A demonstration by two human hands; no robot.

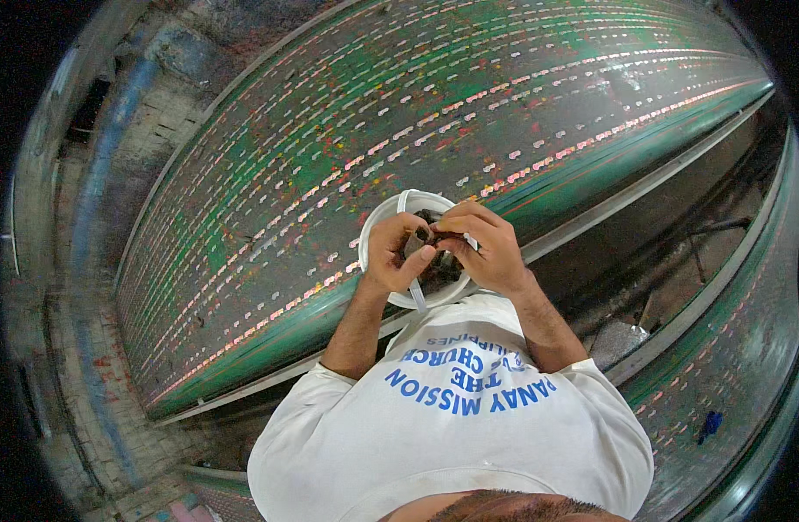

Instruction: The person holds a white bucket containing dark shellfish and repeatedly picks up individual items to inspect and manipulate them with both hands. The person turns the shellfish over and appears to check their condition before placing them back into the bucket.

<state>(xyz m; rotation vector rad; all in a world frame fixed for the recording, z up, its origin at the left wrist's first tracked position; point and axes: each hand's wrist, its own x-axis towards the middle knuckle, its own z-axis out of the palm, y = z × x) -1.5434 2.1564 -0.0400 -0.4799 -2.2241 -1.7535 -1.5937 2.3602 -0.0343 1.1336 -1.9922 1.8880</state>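
A white plastic bucket with a white handle sits on the near edge of a long paint-stained table, right in front of me. Dark small pieces lie inside it. My left hand and my right hand are both over the bucket's mouth, fingertips meeting. Together they pinch a small dark piece between them. What the piece is cannot be made out.
The long green table is covered with rows of small pale dashes and paint specks and runs from lower left to upper right. A second green table with a blue object lies to my right. A rough brick floor is at left.
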